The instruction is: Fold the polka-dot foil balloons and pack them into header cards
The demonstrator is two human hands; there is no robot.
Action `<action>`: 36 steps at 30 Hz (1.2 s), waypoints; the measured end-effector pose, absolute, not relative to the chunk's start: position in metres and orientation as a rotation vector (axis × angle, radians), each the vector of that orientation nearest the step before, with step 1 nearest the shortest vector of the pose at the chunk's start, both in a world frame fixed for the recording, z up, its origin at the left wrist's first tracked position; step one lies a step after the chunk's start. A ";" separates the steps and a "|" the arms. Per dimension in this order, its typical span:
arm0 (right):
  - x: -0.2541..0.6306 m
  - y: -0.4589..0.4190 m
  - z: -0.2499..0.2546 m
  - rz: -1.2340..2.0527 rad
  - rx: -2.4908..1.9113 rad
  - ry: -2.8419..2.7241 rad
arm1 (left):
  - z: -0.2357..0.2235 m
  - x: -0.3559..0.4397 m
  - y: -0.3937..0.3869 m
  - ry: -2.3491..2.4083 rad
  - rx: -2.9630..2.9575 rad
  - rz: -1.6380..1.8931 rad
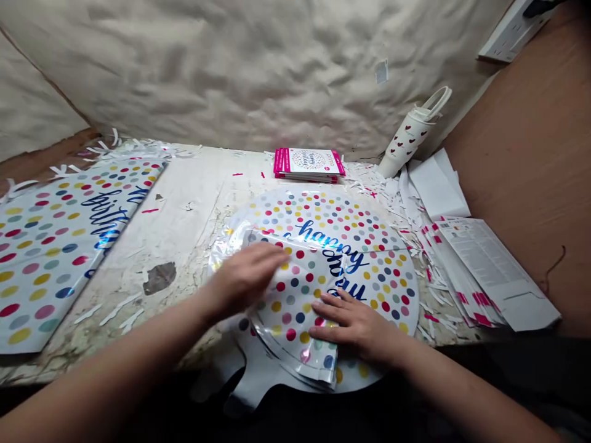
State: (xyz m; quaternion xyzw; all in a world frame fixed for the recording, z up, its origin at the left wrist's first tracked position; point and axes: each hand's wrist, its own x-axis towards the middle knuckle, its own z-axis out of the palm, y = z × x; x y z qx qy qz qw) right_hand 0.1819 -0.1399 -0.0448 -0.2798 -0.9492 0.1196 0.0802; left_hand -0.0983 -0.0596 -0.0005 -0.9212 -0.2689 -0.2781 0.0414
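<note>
In the head view, the left grip (244,275) is blurred, its opening and hold impossible to tell; the right grip (362,324) is spread open, resting on the right side of the folded dotted foil (294,282), which lies beneath both. A card stack (310,161) sits beyond them.

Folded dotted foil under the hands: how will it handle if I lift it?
The folded dotted foil is probably light and floppy, as its layered edges look thin. Its glossy highlights suggest a slippery surface. It may unfold when lifted, since its layers look loose where the right hand rests on its edge.
</note>
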 end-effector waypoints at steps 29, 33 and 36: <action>0.193 -0.147 -0.039 0.822 -1.210 -2.182 | -0.042 -0.014 -0.068 -1.225 -3.182 0.068; 0.183 -0.112 -0.028 0.913 -1.750 -1.876 | -0.038 -0.077 -0.044 -1.087 -3.297 0.115; 0.173 -0.086 -0.027 0.874 -1.896 -1.840 | -0.022 -0.129 -0.038 -1.456 -3.115 -0.087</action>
